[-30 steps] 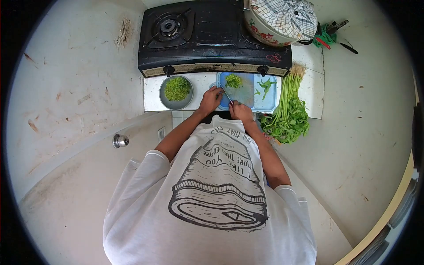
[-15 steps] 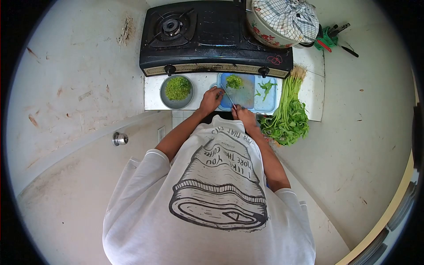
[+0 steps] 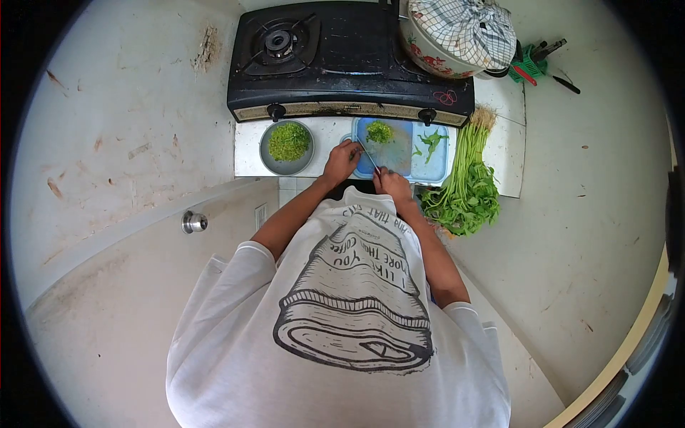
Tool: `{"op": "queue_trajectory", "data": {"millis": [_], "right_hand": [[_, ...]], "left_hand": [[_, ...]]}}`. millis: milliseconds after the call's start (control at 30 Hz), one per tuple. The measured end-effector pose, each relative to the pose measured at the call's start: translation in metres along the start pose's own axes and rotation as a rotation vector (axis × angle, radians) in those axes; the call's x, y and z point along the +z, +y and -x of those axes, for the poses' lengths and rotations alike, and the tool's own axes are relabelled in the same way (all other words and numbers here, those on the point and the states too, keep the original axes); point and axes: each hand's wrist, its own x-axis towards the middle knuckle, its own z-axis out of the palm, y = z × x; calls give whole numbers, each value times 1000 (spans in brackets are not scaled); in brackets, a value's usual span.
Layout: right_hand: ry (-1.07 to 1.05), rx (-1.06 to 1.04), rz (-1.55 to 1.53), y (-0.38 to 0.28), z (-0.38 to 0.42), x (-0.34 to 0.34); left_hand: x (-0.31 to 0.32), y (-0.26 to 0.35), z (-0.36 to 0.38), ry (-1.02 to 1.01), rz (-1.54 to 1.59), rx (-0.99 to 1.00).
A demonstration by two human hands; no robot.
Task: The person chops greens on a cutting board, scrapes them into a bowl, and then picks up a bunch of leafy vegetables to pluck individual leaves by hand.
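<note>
A knife (image 3: 368, 155) slants over the blue cutting board (image 3: 399, 165), its handle gripped by my right hand (image 3: 393, 185) at the board's near edge. At the board's left edge, my left hand (image 3: 342, 161) has its fingers bent together close to the blade's far end. Whatever those fingers hold, if anything, is too small to make out. Beyond the blade lies a small heap of chopped greens (image 3: 379, 131). A few loose leaves (image 3: 431, 143) rest on the lighter right part of the board.
Left of the board stands a grey bowl (image 3: 308, 161) of finely chopped greens (image 3: 288, 141). To the right, a long-stemmed bundle of leafy greens (image 3: 467, 175) hangs past the counter edge. Behind are a black gas stove (image 3: 342, 85), a cloth-covered pot (image 3: 446, 53) and a green utensil basket (image 3: 529, 63).
Almost nothing differs. The view has shifted very slightly, and both hands and the knife keep nearly the same place over the board.
</note>
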Motion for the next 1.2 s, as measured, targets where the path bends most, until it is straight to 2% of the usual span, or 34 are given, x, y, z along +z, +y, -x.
{"op": "queue_trajectory", "data": {"millis": [367, 667, 867, 1200], "right_hand": [[-27, 19, -12, 3, 9, -2], [75, -37, -38, 10, 1, 10], [8, -18, -73, 3, 8, 3], [36, 17, -30, 1, -6, 13]], "left_hand": [[-4, 7, 1, -9, -10, -7], [-4, 8, 1, -19, 2, -27], [-3, 4, 0, -2, -5, 8], [-1, 2, 0, 1, -7, 32]]}}
